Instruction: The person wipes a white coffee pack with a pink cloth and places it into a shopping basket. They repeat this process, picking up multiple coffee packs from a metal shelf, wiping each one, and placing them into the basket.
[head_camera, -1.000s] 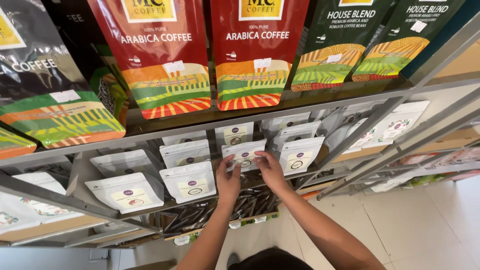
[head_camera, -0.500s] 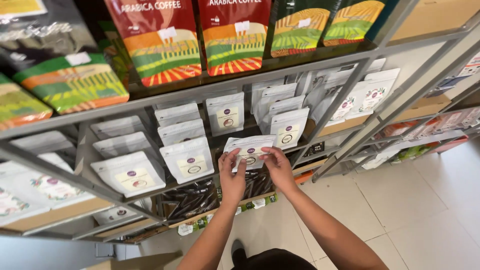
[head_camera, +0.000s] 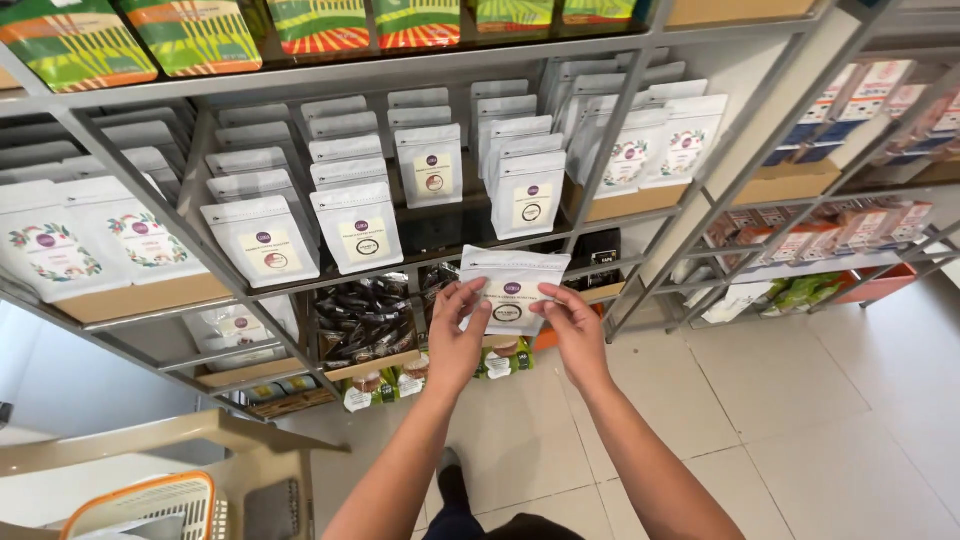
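In front of a grey metal shelving rack (head_camera: 190, 215), both hands hold one white pouch (head_camera: 512, 280) up in the air, clear of the shelves and just below the shelf of matching pouches. At far left, white bags with floral labels (head_camera: 60, 250) stand on a cardboard tray. Next come rows of plain white pouches with round labels (head_camera: 355, 225), standing upright one behind another. Below them, dark packets (head_camera: 365, 320) fill a lower shelf. The left hand (head_camera: 455, 345) pinches the held pouch's left edge, thumb on the front and fingers curled behind. The right hand (head_camera: 578, 330) pinches its right edge the same way. The pouch faces the camera, roughly upright. Further right, more floral bags (head_camera: 660, 150) sit in a box, then red and blue packs (head_camera: 860, 100) on a neighbouring rack. At lower left, an orange-rimmed basket (head_camera: 150, 500) rests beside a beige surface.
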